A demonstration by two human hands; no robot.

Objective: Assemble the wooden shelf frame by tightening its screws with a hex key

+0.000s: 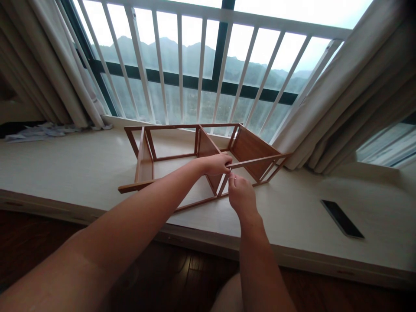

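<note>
A brown wooden shelf frame lies on its side on a pale window ledge. My left hand is closed around the end of a thin wooden rail where it meets the frame's middle panel. Just below it, my right hand pinches something small at that same joint; the item is too small to name. Both forearms reach in from the bottom of the view.
A dark phone lies flat on the ledge at the right. Crumpled paper sits at the far left by the curtains. White railing bars stand in front of the window. Dark wooden floor runs below the ledge.
</note>
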